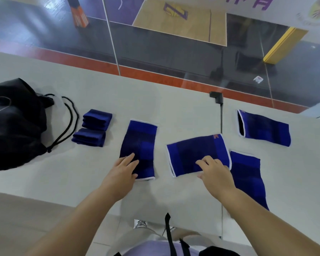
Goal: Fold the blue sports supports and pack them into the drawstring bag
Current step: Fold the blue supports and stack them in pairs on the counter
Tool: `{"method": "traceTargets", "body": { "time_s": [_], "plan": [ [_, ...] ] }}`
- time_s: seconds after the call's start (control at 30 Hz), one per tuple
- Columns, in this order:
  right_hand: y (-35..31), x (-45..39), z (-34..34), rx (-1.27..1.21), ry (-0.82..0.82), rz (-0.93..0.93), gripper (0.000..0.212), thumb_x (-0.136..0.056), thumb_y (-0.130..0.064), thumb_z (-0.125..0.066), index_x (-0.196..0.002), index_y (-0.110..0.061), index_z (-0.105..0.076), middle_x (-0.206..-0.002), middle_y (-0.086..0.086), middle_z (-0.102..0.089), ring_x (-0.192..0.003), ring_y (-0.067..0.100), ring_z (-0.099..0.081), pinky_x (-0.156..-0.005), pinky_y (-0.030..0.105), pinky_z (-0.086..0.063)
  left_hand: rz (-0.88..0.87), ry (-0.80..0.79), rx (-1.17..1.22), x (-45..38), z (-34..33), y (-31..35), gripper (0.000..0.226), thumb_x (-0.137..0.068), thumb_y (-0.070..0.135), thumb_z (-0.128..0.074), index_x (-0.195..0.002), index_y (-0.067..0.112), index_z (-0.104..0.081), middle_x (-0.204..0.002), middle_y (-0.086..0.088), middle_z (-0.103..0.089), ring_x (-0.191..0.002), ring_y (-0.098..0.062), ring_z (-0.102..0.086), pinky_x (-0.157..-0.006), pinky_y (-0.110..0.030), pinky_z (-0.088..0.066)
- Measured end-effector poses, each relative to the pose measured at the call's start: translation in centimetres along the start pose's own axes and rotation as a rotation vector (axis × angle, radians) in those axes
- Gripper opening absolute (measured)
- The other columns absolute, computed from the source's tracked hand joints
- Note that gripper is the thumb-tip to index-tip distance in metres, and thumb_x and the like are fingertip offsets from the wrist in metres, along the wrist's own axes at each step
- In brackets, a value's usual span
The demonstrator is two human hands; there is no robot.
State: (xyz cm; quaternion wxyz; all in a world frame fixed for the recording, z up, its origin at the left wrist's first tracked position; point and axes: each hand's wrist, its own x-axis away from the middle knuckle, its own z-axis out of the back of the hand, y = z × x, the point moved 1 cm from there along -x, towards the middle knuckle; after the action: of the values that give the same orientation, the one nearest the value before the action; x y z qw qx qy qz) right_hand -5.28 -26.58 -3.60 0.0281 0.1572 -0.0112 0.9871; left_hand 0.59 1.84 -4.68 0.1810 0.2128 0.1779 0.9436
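Blue knit sports supports [139,148]: two lay folded by black fabric drawstring bag [15,126], four unfolded, none packed; left hand [121,172] rested spread on one, right hand [215,174] pinched another.

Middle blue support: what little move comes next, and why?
Probably fold it in half: the right hand pinches the near edge of the middle support, which lies flat, while two folded supports sit by the bag.

"How many blue supports are on the table [174,111]?"
"Six. Four flat supports [139,143] [192,152] [266,128] [246,174], and two folded supports [97,120] [89,137] near the left edge."
"How many bags?"
"One black drawstring bag [17,126], at the left edge."
"And hands?"
"Two: a left hand [122,172] and a right hand [216,172]."
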Motion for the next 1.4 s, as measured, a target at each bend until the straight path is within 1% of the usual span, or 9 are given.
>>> {"method": "traceTargets", "body": {
  "time_s": [0.1, 0.2, 0.3, 0.5, 0.63, 0.77, 0.87, 1.07, 1.4],
  "plan": [
    [0.5, 0.5, -0.9, 0.052, 0.091, 0.065, 0.035, -0.063, -0.021, -0.088, -0.093, -0.013, -0.07, -0.084, 0.003, -0.065, -0.058, 0.02, -0.057, -0.044, 0.031, -0.044, -0.002, 0.029, -0.001, 0.2, -0.6, 0.7, 0.048, -0.092, 0.02, -0.056, -0.137, 0.012, -0.045, -0.152, -0.007, -0.029, -0.136, -0.032, -0.028, -0.112, -0.038, -0.03],
    [0.4, 0.3, -1.3, 0.085, 0.107, 0.082, 0.034, -0.058, -0.012, -0.088, -0.085, -0.013, -0.068, -0.076, 0.002, -0.062, -0.053, 0.019, -0.053, -0.042, 0.031, -0.043, -0.045, 0.114, -0.053, 0.5, -1.5, 0.1, 0.044, -0.068, 0.01, -0.081, -0.109, 0.006, -0.068, -0.118, -0.019, -0.059, -0.1, -0.044, -0.057, -0.084, -0.048, -0.054],
    [0.3, 0.3, -1.3, 0.086, 0.111, 0.073, 0.033, -0.054, 0.0, -0.082, -0.08, -0.013, -0.067, -0.072, 0.002, -0.06, -0.05, 0.019, -0.049, -0.042, 0.031, -0.039, -0.031, 0.158, -0.026, 0.9, -1.4, 0.0, 0.038, -0.069, 0.009, -0.08, -0.106, 0.006, -0.069, -0.109, -0.017, -0.061, -0.095, -0.04, -0.059, -0.08, -0.045, -0.053],
    [-0.4, -0.5, 1.6, -0.362, 0.036, -0.108, 0.018, -0.099, -0.019, -0.04, -0.108, -0.019, -0.055, -0.104, -0.004, -0.057, -0.086, 0.018, -0.054, -0.075, 0.037, -0.044, -0.06, 0.154, -0.003, 1.0, -1.1, -0.6, 0.035, -0.078, 0.01, -0.073, -0.113, 0.007, -0.068, -0.118, -0.013, -0.06, -0.106, -0.037, -0.056, -0.089, -0.042, -0.051],
    [-1.6, -0.1, 6.5, -0.804, 0.043, -0.151, 0.016, -0.102, -0.023, -0.035, -0.102, -0.022, -0.05, -0.083, -0.01, -0.057, -0.074, 0.008, -0.055, -0.061, 0.022, -0.04, -0.052, 0.148, -0.001, 0.8, -0.9, -0.7, 0.034, -0.077, 0.012, -0.074, -0.11, 0.009, -0.069, -0.115, -0.01, -0.06, -0.102, -0.035, -0.056, -0.087, -0.041, -0.052],
    [-1.5, -0.5, 9.0, -1.009, 0.13, -0.237, 0.017, -0.102, -0.024, -0.034, -0.107, -0.027, -0.05, -0.096, -0.011, -0.059, -0.087, 0.004, -0.055, -0.068, 0.018, -0.04, -0.049, 0.136, 0.021, 0.3, -0.5, -0.3, 0.035, -0.086, 0.018, -0.064, -0.121, 0.014, -0.063, -0.124, -0.005, -0.052, -0.112, -0.028, -0.049, -0.096, -0.037, -0.046],
    [-0.5, -1.1, 7.8, -1.014, 0.127, -0.356, 0.024, -0.102, -0.026, -0.038, -0.121, -0.021, -0.051, -0.112, -0.003, -0.06, -0.097, 0.012, -0.055, -0.075, 0.023, -0.042, -0.059, 0.12, 0.037, 0.1, -0.4, -0.2, 0.035, -0.088, 0.02, -0.061, -0.123, 0.014, -0.061, -0.126, -0.003, -0.051, -0.116, -0.025, -0.047, -0.098, -0.033, -0.043],
    [0.2, -0.4, 2.1, -0.852, -0.243, -0.462, 0.055, -0.087, -0.03, -0.065, -0.133, -0.015, -0.039, -0.12, 0.005, -0.06, -0.101, 0.022, -0.061, -0.087, 0.038, -0.053, -0.077, 0.066, 0.1, -0.1, -0.4, 0.0, 0.038, -0.091, 0.021, -0.058, -0.128, 0.017, -0.057, -0.136, 0.002, -0.046, -0.127, -0.019, -0.039, -0.104, -0.03, -0.036],
    [-1.4, -0.2, 0.1, -0.739, -0.141, -0.451, 0.041, -0.09, -0.02, -0.061, -0.124, -0.016, -0.038, -0.105, 0.004, -0.059, -0.089, 0.021, -0.061, -0.08, 0.044, -0.056, 0.042, 0.108, 0.159, 0.5, 0.1, -2.0, 0.041, -0.082, 0.015, -0.07, -0.12, 0.005, -0.06, -0.121, -0.006, -0.052, -0.11, -0.024, -0.05, -0.096, -0.025, -0.039]
  ]
}}
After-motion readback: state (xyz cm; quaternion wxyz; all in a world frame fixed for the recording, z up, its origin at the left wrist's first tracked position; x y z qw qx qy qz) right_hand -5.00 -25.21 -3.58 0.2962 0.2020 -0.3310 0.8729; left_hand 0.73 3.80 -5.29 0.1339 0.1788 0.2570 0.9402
